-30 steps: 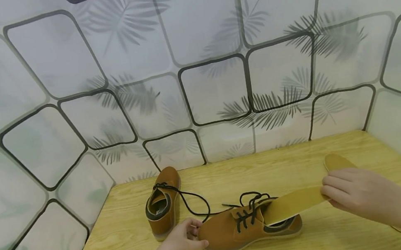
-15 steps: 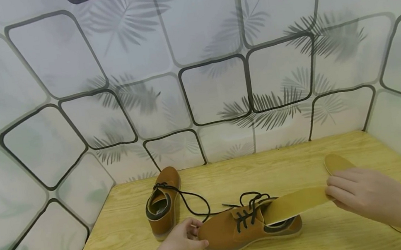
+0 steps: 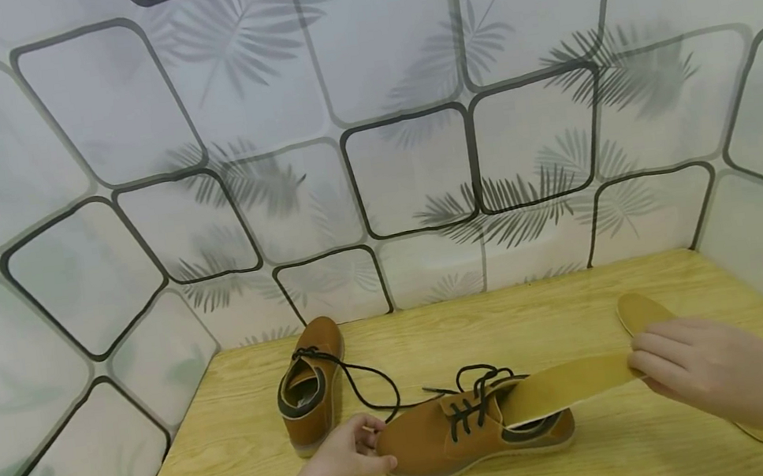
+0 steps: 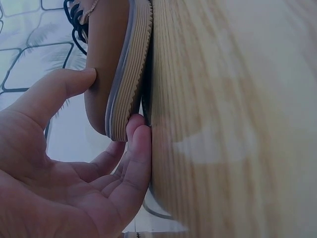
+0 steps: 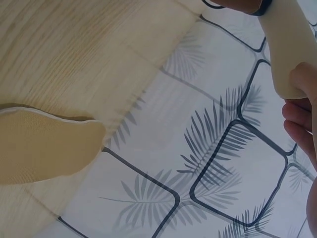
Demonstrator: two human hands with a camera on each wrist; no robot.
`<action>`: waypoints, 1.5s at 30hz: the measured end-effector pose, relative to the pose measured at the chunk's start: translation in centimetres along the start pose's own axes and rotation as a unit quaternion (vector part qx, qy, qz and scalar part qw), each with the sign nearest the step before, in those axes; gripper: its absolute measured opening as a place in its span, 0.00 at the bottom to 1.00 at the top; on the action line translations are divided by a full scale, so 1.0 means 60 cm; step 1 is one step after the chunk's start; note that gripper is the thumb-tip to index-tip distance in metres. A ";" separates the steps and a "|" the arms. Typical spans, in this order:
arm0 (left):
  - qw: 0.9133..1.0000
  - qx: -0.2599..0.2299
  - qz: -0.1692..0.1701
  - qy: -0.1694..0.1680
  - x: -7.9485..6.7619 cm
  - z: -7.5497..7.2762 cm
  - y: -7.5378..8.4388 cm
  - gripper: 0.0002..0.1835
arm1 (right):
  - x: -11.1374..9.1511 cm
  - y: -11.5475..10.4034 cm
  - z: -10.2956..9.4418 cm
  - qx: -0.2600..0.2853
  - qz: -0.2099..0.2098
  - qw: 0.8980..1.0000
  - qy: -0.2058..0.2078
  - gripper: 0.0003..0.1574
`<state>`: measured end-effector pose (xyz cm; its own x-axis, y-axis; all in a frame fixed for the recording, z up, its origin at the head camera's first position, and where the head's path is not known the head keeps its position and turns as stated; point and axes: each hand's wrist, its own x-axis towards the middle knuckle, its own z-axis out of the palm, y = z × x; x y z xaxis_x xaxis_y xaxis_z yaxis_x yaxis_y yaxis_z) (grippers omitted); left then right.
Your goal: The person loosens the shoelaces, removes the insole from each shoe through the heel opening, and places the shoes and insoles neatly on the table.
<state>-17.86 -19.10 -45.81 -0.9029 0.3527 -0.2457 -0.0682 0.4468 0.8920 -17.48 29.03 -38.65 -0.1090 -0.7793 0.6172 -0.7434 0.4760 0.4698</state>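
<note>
A brown lace-up shoe lies on the table with its toe to the left and its heel to the right. My left hand grips the toe; in the left wrist view the thumb presses the brown upper and the fingertips touch the front of the ribbed sole. My right hand pinches the end of a tan insole. It slants out of the shoe's opening, its other end hidden inside. The right wrist view shows thumb and fingers on that insole.
Another brown shoe stands behind on the left, black laces trailing between the two. A second insole lies on the wooden table at the right, partly behind my right hand. Patterned sheeting walls the table's back and sides.
My right hand has moved slightly to the right, and a little more of the insole shows outside the shoe. The left hand and both shoes have stayed put.
</note>
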 end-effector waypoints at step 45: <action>1.000 -0.013 -0.007 -0.001 -0.001 0.000 0.002 0.22 | -0.026 0.027 -0.024 -0.038 0.014 0.999 0.026 0.36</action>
<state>-17.83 -19.05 -45.70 -0.9010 0.3479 -0.2593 -0.0920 0.4309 0.8977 -17.54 31.60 -37.97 -0.0938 -0.7440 0.6616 -0.6886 0.5284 0.4966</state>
